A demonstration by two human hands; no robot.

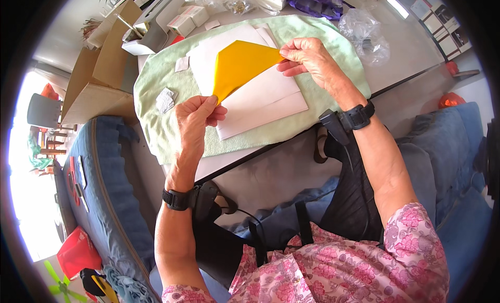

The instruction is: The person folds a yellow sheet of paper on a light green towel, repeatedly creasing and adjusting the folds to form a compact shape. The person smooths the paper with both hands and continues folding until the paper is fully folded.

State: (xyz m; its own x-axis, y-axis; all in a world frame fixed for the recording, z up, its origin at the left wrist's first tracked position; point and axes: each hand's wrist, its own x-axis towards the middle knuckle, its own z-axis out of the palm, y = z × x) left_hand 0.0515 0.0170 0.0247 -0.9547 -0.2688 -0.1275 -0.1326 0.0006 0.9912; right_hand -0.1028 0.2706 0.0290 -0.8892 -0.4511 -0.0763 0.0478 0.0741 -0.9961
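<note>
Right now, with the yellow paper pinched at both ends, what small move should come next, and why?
Probably lower the yellow paper flat onto the white sheets. The left hand and right hand each pinch a corner and hold the folded sheet raised above the green cloth, where a crease can't be pressed.

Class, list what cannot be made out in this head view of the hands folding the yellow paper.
1. Underside of the yellow paper: faces away from the camera.
2. Left hand fingertips at the paper's lower tip: curled out of sight.
3. White sheets: their number is unclear, overlapped and partly covered by the paper.
4. Contents of the clear bags: too small and glary.
5. Right hand thumb pad: hidden at the paper's corner.
</note>
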